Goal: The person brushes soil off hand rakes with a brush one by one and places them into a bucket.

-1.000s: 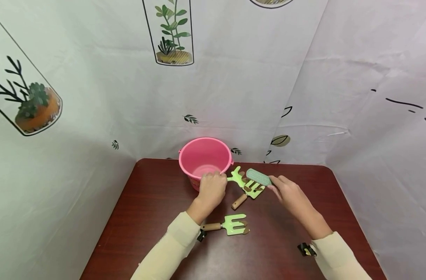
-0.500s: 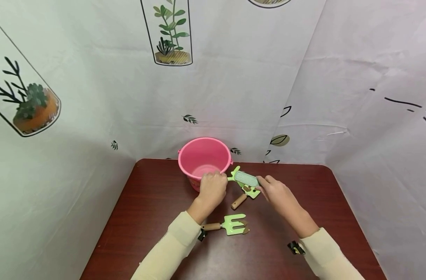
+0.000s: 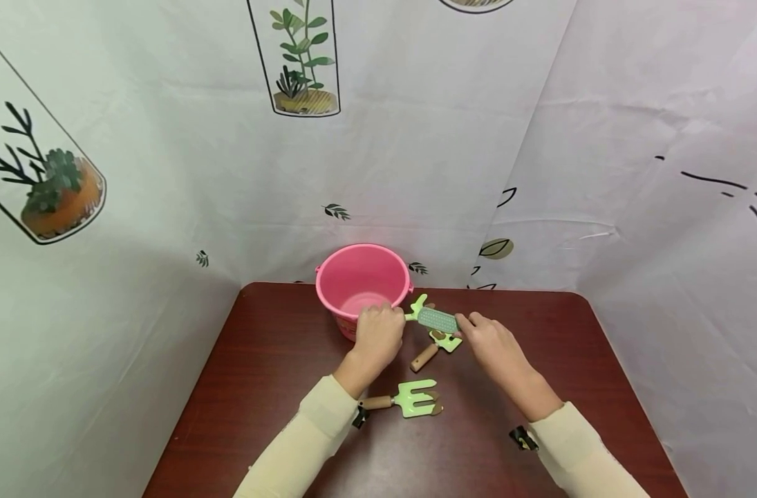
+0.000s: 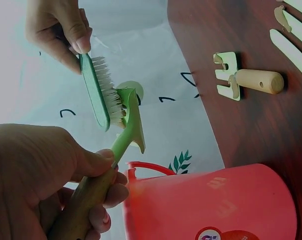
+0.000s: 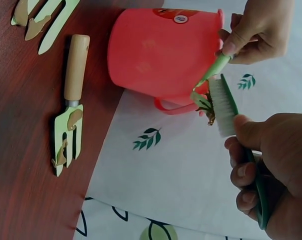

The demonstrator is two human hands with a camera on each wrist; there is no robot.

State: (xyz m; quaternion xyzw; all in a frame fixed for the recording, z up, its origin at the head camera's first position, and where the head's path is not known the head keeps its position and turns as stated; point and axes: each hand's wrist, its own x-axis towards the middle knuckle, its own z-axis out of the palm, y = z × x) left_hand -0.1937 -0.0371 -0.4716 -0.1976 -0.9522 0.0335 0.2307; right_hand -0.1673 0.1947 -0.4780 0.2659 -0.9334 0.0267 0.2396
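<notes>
We see both hands apart from each other, each clamped on its own tool. Left hand (image 3: 379,335): fingers curled round the wooden handle of the green rake (image 4: 133,117), thumb lying up by the neck. Right hand (image 3: 493,346): fingers wrapped round the handle of the green brush (image 3: 438,320). The two tools meet between the hands: white bristles (image 4: 106,90) touch the rake head, which shows brown bits around its prongs in the right wrist view. Rake and brush are both held up off the counter (image 3: 278,346), in front of and to the right of the pink bucket (image 3: 359,270).

The bucket stands upright near the far edge, mouth up, label on its side, looped handle hanging at the rim. We have the left hand just in front of it in the head view; can't tell if they touch.

Just below the brush in the head view we get the far fork (image 5: 68,117), lying flat, wooden handle toward us, brown patches on green tines. Brush covers part of it from above. Nearer us is the near fork (image 3: 415,399), also flat, handle to the left by the left wrist, tines to the right, brown on the tips.

Cream sleeves (image 3: 316,422) on both arms, dark wrist piece (image 3: 523,437) at each cuff. Behind it all, pale cloth (image 3: 415,152) with printed plants and leaves
</notes>
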